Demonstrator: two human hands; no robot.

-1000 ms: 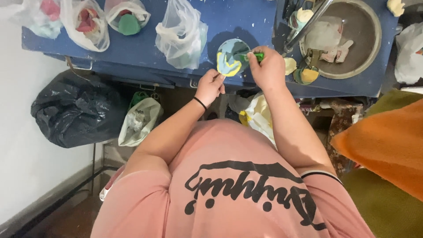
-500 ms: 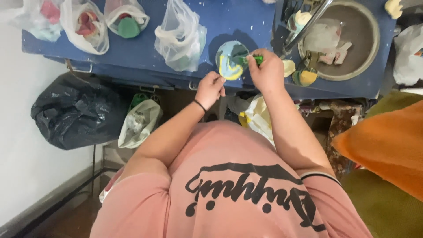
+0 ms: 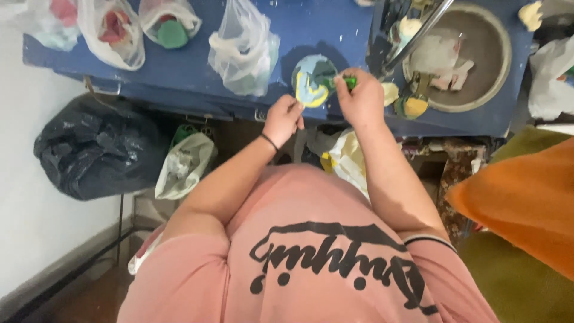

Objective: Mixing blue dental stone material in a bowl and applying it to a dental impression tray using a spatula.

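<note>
A flat round disc of soft clay (image 3: 310, 84), swirled blue, yellow and grey, lies on the blue table (image 3: 197, 75) near its front edge. My right hand (image 3: 359, 98) is closed around a small green piece (image 3: 348, 81) and holds it against the disc's right side. My left hand (image 3: 284, 118) hovers just below and left of the disc, fingers curled in with the fingertips pinched together; I cannot make out anything in them.
Several clear plastic bags (image 3: 242, 45) holding coloured lumps sit along the table's back. A round metal basin (image 3: 472, 57) with pale scraps stands at the right, small clay lumps (image 3: 412, 106) beside it. A black bin bag (image 3: 95, 149) and a pale bag (image 3: 184, 164) lie below.
Both hands have stayed at the disc with only slight shifts. The right hand still presses the green piece to the disc's edge.
</note>
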